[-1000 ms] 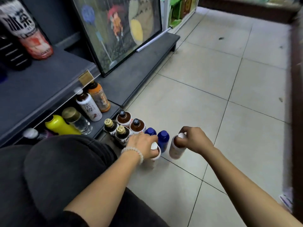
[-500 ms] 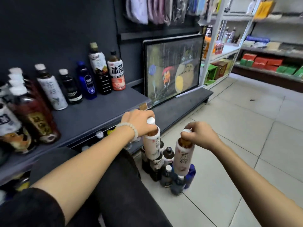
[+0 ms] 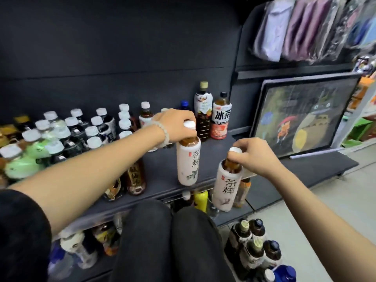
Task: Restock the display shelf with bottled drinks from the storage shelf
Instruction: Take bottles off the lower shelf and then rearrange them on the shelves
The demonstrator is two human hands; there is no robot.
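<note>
Bottles lifted from floor to display shelf height

Half a second ago both white-sleeved tea bottles hung low, in front of the cluster on the floor; now they are raised to the dark shelf (image 3: 162, 174). The left hand (image 3: 177, 124) curls its grip over the white cap of the left tea bottle (image 3: 188, 161), which hangs upright over the shelf's open stretch, whether touching it or not I cannot tell. The right hand (image 3: 254, 155) pinches the cap of the right tea bottle (image 3: 226, 187), tilted slightly and held in front of the shelf's front edge.

Blur smears the white-capped bottles (image 3: 91, 129) crowded at the shelf's left, so their labels are unreadable. The lower shelf's stock is largely hidden behind dark-trousered knees (image 3: 162, 231); a yellow bottle (image 3: 201, 200) shows there. The floor bottles (image 3: 254, 249) are cut off at the bottom edge.

Both held bottles are smooth cylinders, matte white sleeves with black characters, amber liquid at the necks. A beaded bracelet (image 3: 162, 132) rings the left wrist. A glossy framed picture (image 3: 301, 117) leans right.
</note>
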